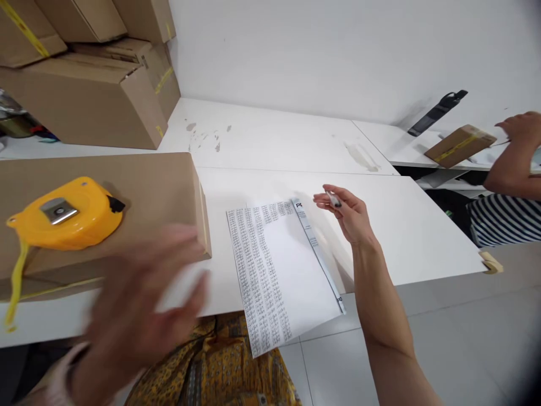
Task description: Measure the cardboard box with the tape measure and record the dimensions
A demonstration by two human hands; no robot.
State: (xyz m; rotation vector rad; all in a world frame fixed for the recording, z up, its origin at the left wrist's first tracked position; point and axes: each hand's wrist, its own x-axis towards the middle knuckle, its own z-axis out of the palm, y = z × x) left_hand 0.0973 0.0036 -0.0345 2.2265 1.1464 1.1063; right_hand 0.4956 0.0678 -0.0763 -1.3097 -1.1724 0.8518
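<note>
My right hand [353,217] is closed on a pen [333,198], held above the white table just right of a sheet of paper. The paper [296,259] carries columns of repeated handwriting on its left side and top, a blank middle, and a printed strip along its right edge. Its lower part hangs over the table's front edge. My left hand [147,310] is smeared by motion, with thumb and fingers apart and nothing visible in it. It is in front of a long cardboard box [160,192]. On that box lies a yellow tape measure [70,214], its tape end hanging down.
Stacked cardboard boxes [97,101] stand at the back left against the wall. Farther right are a dark bottle [435,115] and a small taped box [460,145]. Another person's arm [513,163] and striped clothing show at the right edge. The white tabletop [414,231] ends at a corner there.
</note>
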